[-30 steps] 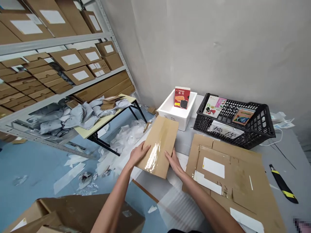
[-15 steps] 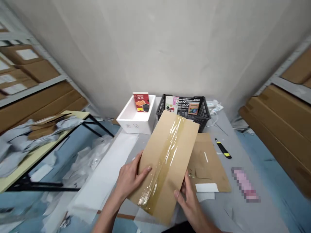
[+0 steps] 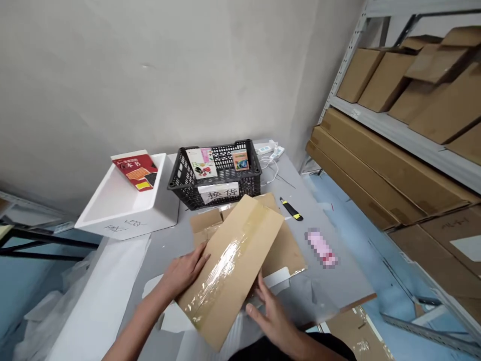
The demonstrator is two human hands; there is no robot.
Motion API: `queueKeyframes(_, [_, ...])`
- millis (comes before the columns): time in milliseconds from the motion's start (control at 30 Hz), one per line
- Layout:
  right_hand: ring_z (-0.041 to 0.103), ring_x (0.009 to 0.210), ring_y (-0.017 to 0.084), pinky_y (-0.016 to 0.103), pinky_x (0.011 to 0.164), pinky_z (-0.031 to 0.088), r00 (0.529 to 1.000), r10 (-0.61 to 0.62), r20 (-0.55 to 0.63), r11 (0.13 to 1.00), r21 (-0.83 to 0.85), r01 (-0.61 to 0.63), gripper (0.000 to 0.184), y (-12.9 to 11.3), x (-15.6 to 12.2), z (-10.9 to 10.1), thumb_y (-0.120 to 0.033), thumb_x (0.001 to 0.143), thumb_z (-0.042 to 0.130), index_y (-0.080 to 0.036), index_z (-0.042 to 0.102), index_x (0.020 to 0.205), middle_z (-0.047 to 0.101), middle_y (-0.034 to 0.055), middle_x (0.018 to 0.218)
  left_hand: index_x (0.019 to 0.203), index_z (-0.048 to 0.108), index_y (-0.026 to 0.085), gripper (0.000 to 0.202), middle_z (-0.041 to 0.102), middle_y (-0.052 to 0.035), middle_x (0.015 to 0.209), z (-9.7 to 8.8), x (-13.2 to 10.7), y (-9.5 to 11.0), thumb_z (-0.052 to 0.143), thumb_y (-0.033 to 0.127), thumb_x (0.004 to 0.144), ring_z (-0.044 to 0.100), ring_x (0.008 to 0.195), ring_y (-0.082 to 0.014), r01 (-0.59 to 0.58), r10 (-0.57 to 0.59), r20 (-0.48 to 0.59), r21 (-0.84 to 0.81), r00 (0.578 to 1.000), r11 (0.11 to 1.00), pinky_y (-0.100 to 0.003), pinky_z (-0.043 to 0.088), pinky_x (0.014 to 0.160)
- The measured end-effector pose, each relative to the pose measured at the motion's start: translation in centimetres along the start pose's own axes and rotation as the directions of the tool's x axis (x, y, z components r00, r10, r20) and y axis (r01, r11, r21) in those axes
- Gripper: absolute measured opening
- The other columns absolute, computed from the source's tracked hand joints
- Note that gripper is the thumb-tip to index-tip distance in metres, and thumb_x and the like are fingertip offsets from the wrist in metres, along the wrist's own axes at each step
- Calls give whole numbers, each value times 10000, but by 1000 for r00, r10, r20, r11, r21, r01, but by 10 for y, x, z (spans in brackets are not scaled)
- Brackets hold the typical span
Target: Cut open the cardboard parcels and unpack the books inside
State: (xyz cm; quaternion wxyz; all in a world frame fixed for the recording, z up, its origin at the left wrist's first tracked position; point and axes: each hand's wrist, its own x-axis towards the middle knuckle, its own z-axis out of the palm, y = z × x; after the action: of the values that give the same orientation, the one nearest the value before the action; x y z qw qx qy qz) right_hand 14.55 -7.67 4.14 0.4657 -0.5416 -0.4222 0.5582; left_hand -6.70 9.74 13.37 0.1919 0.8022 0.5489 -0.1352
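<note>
A flat brown cardboard box (image 3: 229, 271) with shiny clear tape along its face lies tilted in front of me. My left hand (image 3: 186, 271) grips its left edge, fingers lying over the top face and the thumb hidden. At the right edge is my right hand (image 3: 271, 312); its fingers go partly out of sight beneath the box, while the thumb stands off the face. Under the box, an opened-out cardboard piece (image 3: 287, 245) with a white label lies on the grey table (image 3: 338, 286).
A white foam box (image 3: 128, 220) holds a red book (image 3: 137, 171). Beside it, a black plastic crate (image 3: 188, 198) contains two booklets. A yellow-black box cutter (image 3: 291, 209) and a blurred pink item (image 3: 321, 248) lie at right. Shelves with cardboard boxes (image 3: 391, 170) stand beyond the table.
My view has turned right, bringing more of the right shelves into sight. The box is tilted further to the right. My left fingers now lie over its face, and my right thumb has come away.
</note>
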Motion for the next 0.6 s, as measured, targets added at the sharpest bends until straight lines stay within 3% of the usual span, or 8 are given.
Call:
queueKeyframes(67, [685,907,236,380,804,540,997,72,3,987,-143,-70,528,-8,21,-46,-527,866,486,-188,549,1265,682,132,1127,1403,380,171,564,656,-135,1164,-6,-1,13,166,398,934,645,1003,-288,34,-34,0,89,999,995,-419,471,843])
queueKeyframes(133, [678,682,203,343,666,541,993,64,-99,923,-373,-96,448,-17,56,-100,-487,923,349,-181,657,1035,726,86,844,1417,373,155,561,488,-154,1390,-9,-4,35,177,348,928,510,1228,-305,89,-79,-71,143,994,986,-458,407,973])
queueKeyframes(167, [672,728,195,330,699,529,983,6,-184,840,-533,-105,417,-19,78,-128,-438,937,328,-190,652,1025,719,77,872,1426,360,146,569,388,-161,1464,-10,-4,49,190,357,925,416,1309,-324,122,-105,-118,150,987,981,-490,363,1017])
queueKeyframes(233, [634,928,202,324,814,490,934,-127,-335,526,-821,-223,351,-19,127,-176,-329,934,339,-202,608,1122,684,81,1046,1449,314,152,624,252,-190,1522,-8,0,81,232,460,914,275,1378,-380,187,-157,-202,138,967,973,-584,304,1028])
queueKeyframes(300, [512,1154,239,341,940,410,921,-135,-365,447,-852,-272,389,-8,174,-209,-237,906,384,-135,524,1253,594,145,1226,1467,268,190,720,188,-217,1535,-4,9,112,289,593,871,190,1394,-424,211,-175,-257,118,950,970,-663,268,994])
queueKeyframes(367, [426,1232,259,338,984,352,927,-95,-362,395,-869,-299,446,10,213,-226,-181,860,449,-84,483,1294,496,188,1340,1466,266,231,761,178,-236,1527,2,20,132,316,657,837,161,1391,-448,251,-209,-297,109,932,962,-711,233,960])
queueKeyframes(433, [401,1240,266,334,992,322,937,-37,-347,352,-882,-313,488,30,238,-233,-142,816,502,-54,474,1296,454,216,1368,1449,306,238,739,232,-245,1496,11,27,135,321,651,837,232,1362,-440,318,-267,-340,104,902,942,-700,225,962])
queueKeyframes(600, [456,1143,252,332,938,333,952,75,-297,274,-912,-306,480,65,262,-238,-72,832,436,-36,458,1311,538,231,1217,1430,336,181,705,405,-196,1329,35,9,104,342,576,847,429,1176,-338,394,-324,-442,74,836,916,-534,328,967])
